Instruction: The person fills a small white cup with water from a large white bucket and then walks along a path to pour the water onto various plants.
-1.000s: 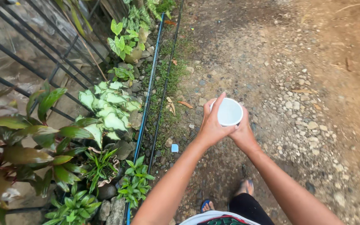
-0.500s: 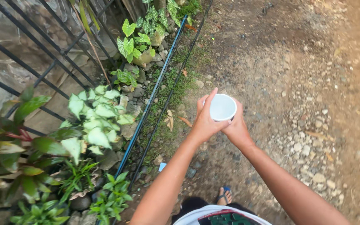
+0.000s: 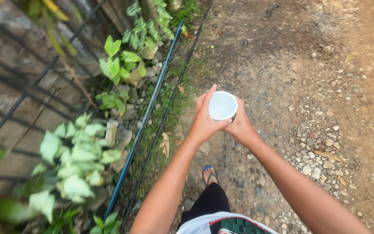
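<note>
Both the left hand [image 3: 204,123] and right hand [image 3: 239,125] wrap the round white cup [image 3: 222,105], maybe of water, so keep it level beside the pale green leafy plants [image 3: 74,151].

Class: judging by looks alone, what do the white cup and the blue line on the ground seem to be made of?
White cup: probably plastic, smooth and matte, with a thin, even rim. Blue line: likely a plastic pipe, slim, straight and slightly glossy. Both hands, left hand and right hand, cradle the cup.
</note>
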